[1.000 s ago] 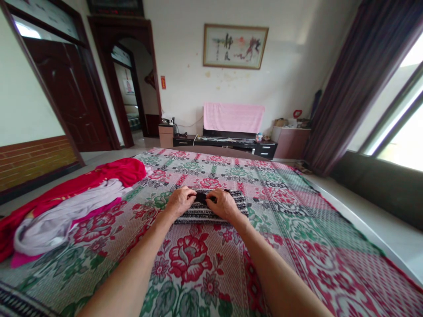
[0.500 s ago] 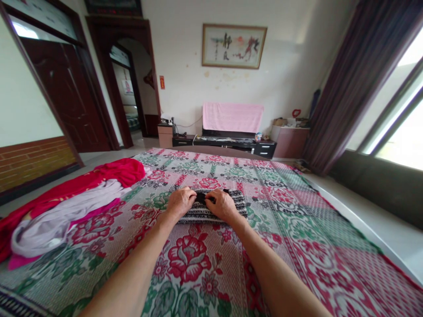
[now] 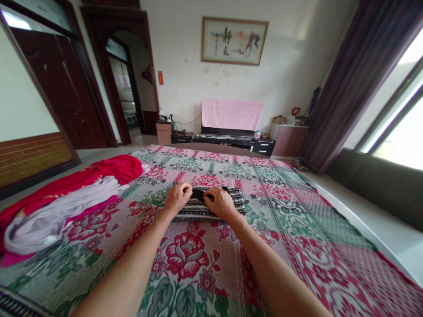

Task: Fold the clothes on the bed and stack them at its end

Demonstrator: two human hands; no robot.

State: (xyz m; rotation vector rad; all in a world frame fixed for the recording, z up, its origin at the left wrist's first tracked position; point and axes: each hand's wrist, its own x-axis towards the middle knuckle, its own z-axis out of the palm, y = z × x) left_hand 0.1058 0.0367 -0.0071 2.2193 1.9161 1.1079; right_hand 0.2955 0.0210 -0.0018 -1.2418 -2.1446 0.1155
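Note:
A folded black-and-white striped knit garment lies on the flowered bedcover, in the middle of the view. My left hand is closed at its upper left, fingers pinching the end of a black strip. At the other end of that strip, my right hand is closed in a pinch over the garment. The black strip stretches between both hands. My fingers and wrists hide parts of the knit beneath them.
Red, pale grey and magenta clothes lie heaped on the left of the cover. Beyond its far edge stands a low black cabinet with a pink cloth above it. A dark curtain hangs at the right.
My left hand has moved slightly left, away from my right hand, and more of the black strip shows between them. The whole view has shifted a little.

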